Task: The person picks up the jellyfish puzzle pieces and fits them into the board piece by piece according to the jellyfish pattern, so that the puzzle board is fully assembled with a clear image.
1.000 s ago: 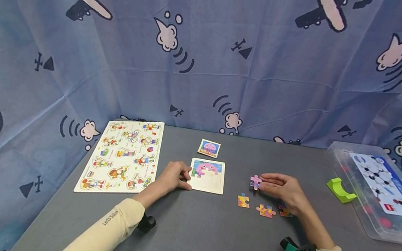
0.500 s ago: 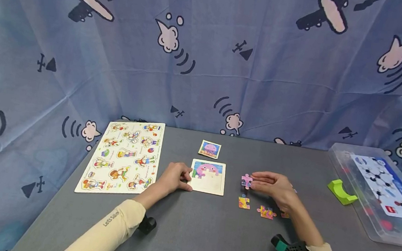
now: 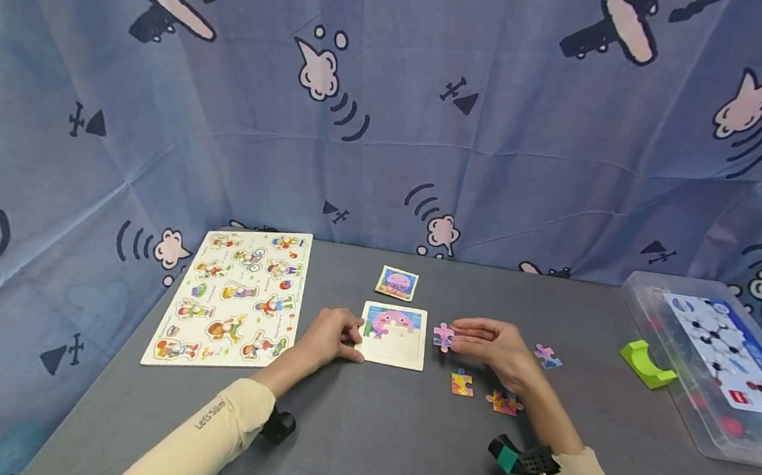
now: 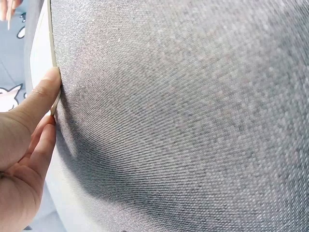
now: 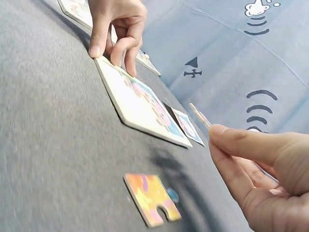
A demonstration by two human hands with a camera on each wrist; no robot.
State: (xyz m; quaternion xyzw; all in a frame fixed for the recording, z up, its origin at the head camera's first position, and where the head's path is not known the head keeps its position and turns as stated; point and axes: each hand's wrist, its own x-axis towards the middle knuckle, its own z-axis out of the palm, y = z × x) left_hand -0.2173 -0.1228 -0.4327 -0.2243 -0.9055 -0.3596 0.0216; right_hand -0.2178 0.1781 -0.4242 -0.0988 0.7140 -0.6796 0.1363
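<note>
My right hand (image 3: 496,352) pinches a pink and blue jigsaw piece (image 3: 443,337) between thumb and fingertips. In the right wrist view the piece (image 5: 199,115) is seen almost edge-on, raised above the table. Just left of it lies the square wooden puzzle tray (image 3: 403,354), its upper part filled with a pink sea-creature picture, its lower part bare wood. My left hand (image 3: 331,334) holds the tray's left edge, thumb at the near corner and bent fingers further up. A yellow-orange piece (image 3: 461,384) lies below the right hand, with orange-pink pieces (image 3: 502,402) beside it.
Behind the tray lies a small picture card (image 3: 397,282) of the pink creature. A blue-pink piece (image 3: 547,356) rests right of the right hand. Left is a large figure puzzle board (image 3: 233,295); right are a green curved block (image 3: 647,363) and a clear plastic case (image 3: 700,407).
My right hand has carried the pink and blue piece leftward, close to the tray's right edge, uncovering the blue-pink piece behind it. The left hand stays at the tray.
</note>
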